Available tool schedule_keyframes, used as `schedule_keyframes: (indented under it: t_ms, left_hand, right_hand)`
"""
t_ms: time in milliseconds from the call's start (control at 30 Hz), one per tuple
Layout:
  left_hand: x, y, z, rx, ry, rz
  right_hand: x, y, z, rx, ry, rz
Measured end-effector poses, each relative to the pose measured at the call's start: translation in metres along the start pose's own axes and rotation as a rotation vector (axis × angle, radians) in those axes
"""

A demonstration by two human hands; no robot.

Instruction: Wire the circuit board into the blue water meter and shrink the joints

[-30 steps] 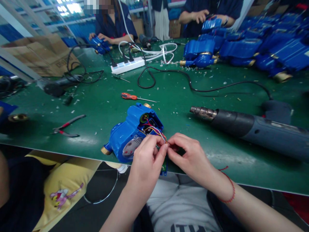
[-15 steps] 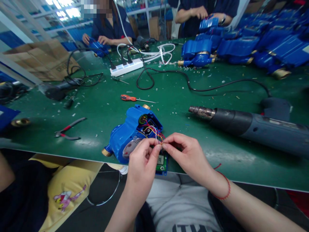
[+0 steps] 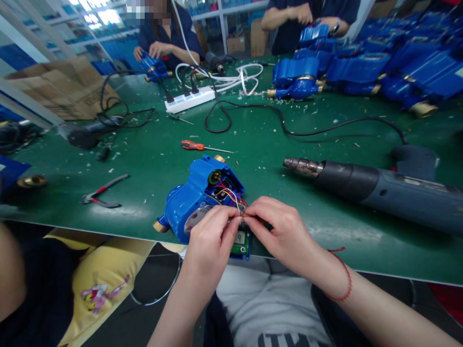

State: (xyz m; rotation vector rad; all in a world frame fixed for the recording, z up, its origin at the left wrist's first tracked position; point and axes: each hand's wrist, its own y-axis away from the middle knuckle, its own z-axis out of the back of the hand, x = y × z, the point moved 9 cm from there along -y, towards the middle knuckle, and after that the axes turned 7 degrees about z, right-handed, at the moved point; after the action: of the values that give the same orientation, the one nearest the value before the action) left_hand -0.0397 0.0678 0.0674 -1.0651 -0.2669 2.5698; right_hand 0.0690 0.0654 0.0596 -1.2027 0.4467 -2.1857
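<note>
A blue water meter (image 3: 183,195) with brass ends lies at the front of the bench, its housing open. Thin coloured wires (image 3: 231,193) run out of the housing toward my fingertips. Thumb and forefinger of my left hand (image 3: 213,236) pinch wires just above a green circuit board (image 3: 241,246) with a small display. From the other side my right hand (image 3: 280,229) also pinches wires, its fingertips almost meeting those of the left. The exact wire ends between the fingers are hidden.
A grey heat gun (image 3: 376,190) lies at the right, its black cord crossing the bench. Beyond the meter is an orange screwdriver (image 3: 193,145); cutting pliers (image 3: 103,193) lie left. A white power strip (image 3: 190,100) and more blue meters (image 3: 356,67) are farther back. Two people work opposite.
Both hands stay pinched on the wires, with my right forearm and wrist shifting slightly. Across the bench, a person's hands have raised a blue meter a little.
</note>
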Motion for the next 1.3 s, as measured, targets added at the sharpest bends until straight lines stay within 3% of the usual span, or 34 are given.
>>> schedule_keyframes:
  t_ms: [167,367,567,733,967,1100,1300]
  left_hand:
    - [-0.002,0.003,0.001,-0.006,-0.046,0.023]
    - [-0.005,0.004,0.003,-0.108,-0.089,0.07]
    - [0.024,0.007,-0.006,-0.139,0.181,0.36]
    - [0.04,0.014,-0.017,-0.11,0.417,0.529]
    - [0.038,0.017,-0.011,-0.135,0.277,0.469]
    - [0.033,0.017,-0.008,-0.171,0.191,0.448]
    - [0.036,0.019,-0.011,-0.143,0.269,0.52]
  right_hand:
    - [0.002,0.0,-0.003,0.034,0.088,-0.017]
    - [-0.002,-0.002,0.0,-0.025,-0.031,-0.059]
    - [-0.006,-0.005,0.0,-0.06,-0.095,-0.088]
    - [-0.02,-0.001,-0.006,-0.029,-0.281,-0.215]
    - [-0.019,0.002,-0.01,0.051,-0.244,-0.174]
    - [-0.013,0.002,-0.009,0.014,-0.104,-0.095]
    - [-0.018,0.005,-0.01,-0.029,-0.009,-0.154]
